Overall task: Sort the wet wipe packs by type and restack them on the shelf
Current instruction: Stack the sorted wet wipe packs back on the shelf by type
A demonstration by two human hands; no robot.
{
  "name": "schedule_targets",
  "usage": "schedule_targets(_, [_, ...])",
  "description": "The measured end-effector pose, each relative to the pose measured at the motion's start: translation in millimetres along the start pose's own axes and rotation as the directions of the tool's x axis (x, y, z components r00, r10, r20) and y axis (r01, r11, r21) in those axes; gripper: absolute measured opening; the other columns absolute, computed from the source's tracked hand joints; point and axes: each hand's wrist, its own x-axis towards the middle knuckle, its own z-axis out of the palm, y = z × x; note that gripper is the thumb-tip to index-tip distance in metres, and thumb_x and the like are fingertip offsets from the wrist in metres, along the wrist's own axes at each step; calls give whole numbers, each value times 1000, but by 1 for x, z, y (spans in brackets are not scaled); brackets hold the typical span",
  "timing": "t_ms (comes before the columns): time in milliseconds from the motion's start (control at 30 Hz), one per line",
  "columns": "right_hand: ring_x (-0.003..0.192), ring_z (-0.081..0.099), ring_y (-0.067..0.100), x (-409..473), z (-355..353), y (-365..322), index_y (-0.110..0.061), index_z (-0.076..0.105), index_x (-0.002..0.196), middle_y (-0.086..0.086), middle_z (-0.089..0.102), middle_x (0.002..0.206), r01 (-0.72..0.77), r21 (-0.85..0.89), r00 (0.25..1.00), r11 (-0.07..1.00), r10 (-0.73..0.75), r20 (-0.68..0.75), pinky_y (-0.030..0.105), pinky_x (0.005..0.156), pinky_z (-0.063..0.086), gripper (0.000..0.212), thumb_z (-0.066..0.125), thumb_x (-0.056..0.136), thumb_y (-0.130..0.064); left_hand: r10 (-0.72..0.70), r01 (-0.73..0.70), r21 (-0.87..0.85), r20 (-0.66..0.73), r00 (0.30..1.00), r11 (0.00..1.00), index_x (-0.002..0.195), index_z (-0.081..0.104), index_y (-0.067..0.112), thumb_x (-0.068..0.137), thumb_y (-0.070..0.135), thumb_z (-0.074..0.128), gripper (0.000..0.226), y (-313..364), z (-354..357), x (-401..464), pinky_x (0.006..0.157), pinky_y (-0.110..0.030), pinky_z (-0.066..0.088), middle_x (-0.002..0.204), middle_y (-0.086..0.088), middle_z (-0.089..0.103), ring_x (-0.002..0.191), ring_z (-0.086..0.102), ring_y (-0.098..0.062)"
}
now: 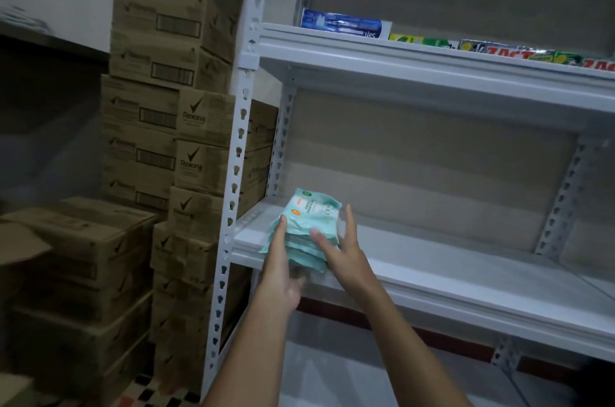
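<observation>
At the left front corner of the white shelf [432, 276], the stack of teal wet wipe packs [304, 233] rested, the left hand [281, 276] touching its left side with straight fingers, the right hand [342, 255] open against its right side.

Middle shelf board [466, 270]: bare to the right of the stack of teal wipe packs [304, 233], which sits at the near left corner between the left hand [278, 276] and right hand [342, 256]. Left side is closed off by the perforated front upright [233, 180] and the cardboard boxes [186, 147] beyond it. Overhead, the upper shelf board [432, 63] with toothpaste boxes [342, 25] caps the bay; cardboard backing [432, 157] closes the far side.
</observation>
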Motion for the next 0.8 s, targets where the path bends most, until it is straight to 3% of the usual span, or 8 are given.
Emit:
schedule_targets(167, [103, 64, 15, 6, 10, 2, -40, 29, 149, -2, 63, 127, 97, -318, 995, 943, -97, 15, 10, 75, 47, 88, 78, 82, -13, -19, 22, 50, -65, 998, 999, 114, 72, 20, 85, 71, 59, 61, 6, -7, 1, 92, -39, 52, 106, -8, 73, 101, 66, -25])
schedule_targets(367, [104, 63, 19, 36, 29, 11, -36, 34, 148, 5, 63, 130, 83, -425, 990, 901, -123, -69, 20, 80, 46, 79, 74, 86, -5, 35, -33, 17, -75, 997, 999, 152, 41, 21, 94, 68, 48, 75, 10, -26, 4, 110, -48, 41, 148, -14, 50, 136, 48, -30])
schedule_targets(467, [93, 60, 19, 57, 41, 15, -35, 36, 147, 9, 66, 126, 71, -426, 989, 902, -119, -87, 21, 75, 42, 75, 69, 87, -4, 136, -100, 274, -117, 984, 957, 153, 39, 31, 100, 61, 41, 61, 3, -35, 12, 109, -48, 41, 155, -4, 42, 139, 43, -29])
schedule_targets(500, [90, 58, 19, 64, 42, 17, -34, 37, 146, 10, 67, 124, 73, -435, 988, 897, -124, -90, 21, 74, 40, 73, 67, 87, -4, 198, -125, 461, -112, 974, 878, 153, 37, 35, 103, 57, 38, 55, -1, -39, 16, 114, -52, 35, 160, -1, 35, 143, 36, -28])
schedule_targets(567, [87, 56, 20, 80, 49, 22, -33, 36, 147, 12, 67, 123, 79, -446, 987, 892, -132, -90, 21, 70, 38, 71, 64, 89, -4, 338, -194, 845, 16, 941, 499, 156, 29, 41, 107, 45, 35, 49, -4, -52, 26, 122, -55, 18, 168, 9, 13, 153, 13, -27])
schedule_targets(600, [87, 56, 21, 89, 54, 26, -34, 35, 148, 13, 66, 123, 81, -449, 988, 890, -133, -85, 21, 70, 39, 71, 63, 90, -4, 379, -223, 936, 109, 919, 271, 157, 25, 42, 107, 38, 35, 51, -4, -62, 34, 124, -54, 11, 169, 12, 4, 155, 3, -25])
schedule_targets(667, [88, 56, 22, 104, 61, 32, -36, 32, 151, 16, 65, 122, 69, -441, 989, 895, -119, -86, 22, 70, 39, 71, 61, 93, -6, 368, -239, 971, 231, 901, -26, 157, 20, 43, 104, 22, 39, 60, 0, -77, 44, 124, -51, 2, 169, 13, -1, 155, -7, -25])
schedule_targets(800, [97, 60, 32, 137, 77, 45, -39, 21, 156, 23, 61, 126, 63, -473, 992, 879, -107, -66, 25, 79, 39, 71, 57, 99, -16, 397, -281, 951, 310, 864, -131, 154, 25, 46, 94, 2, 46, 78, -2, -100, 57, 123, -44, 14, 167, 17, 4, 154, -1, -19])
